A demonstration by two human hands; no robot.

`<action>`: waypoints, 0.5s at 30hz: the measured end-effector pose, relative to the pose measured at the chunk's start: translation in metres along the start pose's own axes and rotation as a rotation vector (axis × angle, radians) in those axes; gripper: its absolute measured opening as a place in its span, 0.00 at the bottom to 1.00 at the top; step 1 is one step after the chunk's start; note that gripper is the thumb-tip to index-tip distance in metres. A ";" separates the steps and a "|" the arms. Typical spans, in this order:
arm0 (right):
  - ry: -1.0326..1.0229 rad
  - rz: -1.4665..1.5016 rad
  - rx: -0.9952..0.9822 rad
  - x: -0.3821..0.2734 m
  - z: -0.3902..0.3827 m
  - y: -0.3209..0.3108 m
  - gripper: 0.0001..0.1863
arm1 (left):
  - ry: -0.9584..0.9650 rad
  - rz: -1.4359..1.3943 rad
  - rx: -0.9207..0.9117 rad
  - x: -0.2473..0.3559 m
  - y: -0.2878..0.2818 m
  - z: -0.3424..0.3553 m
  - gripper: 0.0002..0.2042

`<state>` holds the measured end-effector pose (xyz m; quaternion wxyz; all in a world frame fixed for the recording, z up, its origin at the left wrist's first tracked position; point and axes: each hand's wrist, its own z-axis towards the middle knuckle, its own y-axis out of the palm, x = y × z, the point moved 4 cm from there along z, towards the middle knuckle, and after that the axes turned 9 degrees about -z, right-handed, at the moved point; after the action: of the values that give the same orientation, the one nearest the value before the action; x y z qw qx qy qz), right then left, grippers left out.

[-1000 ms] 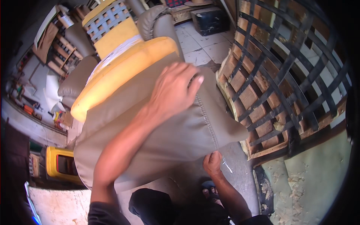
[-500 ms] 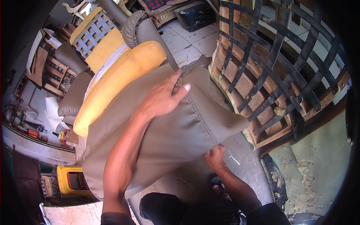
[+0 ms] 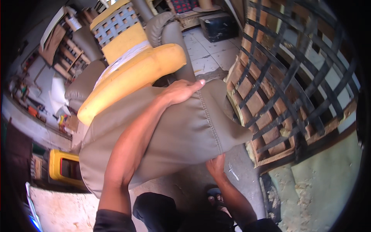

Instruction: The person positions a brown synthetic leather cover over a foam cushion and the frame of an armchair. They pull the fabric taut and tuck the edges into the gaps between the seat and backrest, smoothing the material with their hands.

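A brown leatherette cover (image 3: 147, 170) with a stitched seam on its right part spreads in front of me, beside a yellow foam-padded chair piece (image 3: 127, 75). My left hand (image 3: 185, 89) is at the far end of the seam, its fingers closed on the cover's edge, thumb toward the top. My right hand (image 3: 215, 163) holds the near edge at the seam's lower end, its fingertips partly hidden by the cover.
A wooden frame with black webbing (image 3: 290, 77) stands at right, above pale worn foam (image 3: 313, 181). Brown padded armrests (image 3: 170, 33) and a black block (image 3: 218, 29) are behind. A yellow plastic stool (image 3: 58, 166) and a pale board (image 3: 58, 208) are at lower left.
My left hand has moved down along the seam, pulling the cover's far edge toward me and uncovering more foam. My right hand stays at the near edge, its fingers now more hidden.
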<state>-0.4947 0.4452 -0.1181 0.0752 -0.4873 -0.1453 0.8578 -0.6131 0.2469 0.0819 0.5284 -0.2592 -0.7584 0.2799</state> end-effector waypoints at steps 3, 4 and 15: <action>0.441 -0.068 -0.360 0.006 -0.018 -0.028 0.12 | 0.088 0.110 0.202 0.014 0.001 -0.007 0.36; 0.408 -0.080 -0.385 -0.001 -0.015 -0.043 0.12 | 0.132 0.145 0.288 0.022 -0.003 -0.012 0.32; 0.312 -0.197 -0.202 -0.051 0.034 -0.152 0.21 | 0.495 0.253 0.974 -0.038 -0.032 -0.218 0.08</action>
<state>-0.5000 0.5691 -0.0114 0.1309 -0.6028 -0.2641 0.7415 -0.3985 0.2309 0.1408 0.7117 -0.1319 -0.3580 0.5899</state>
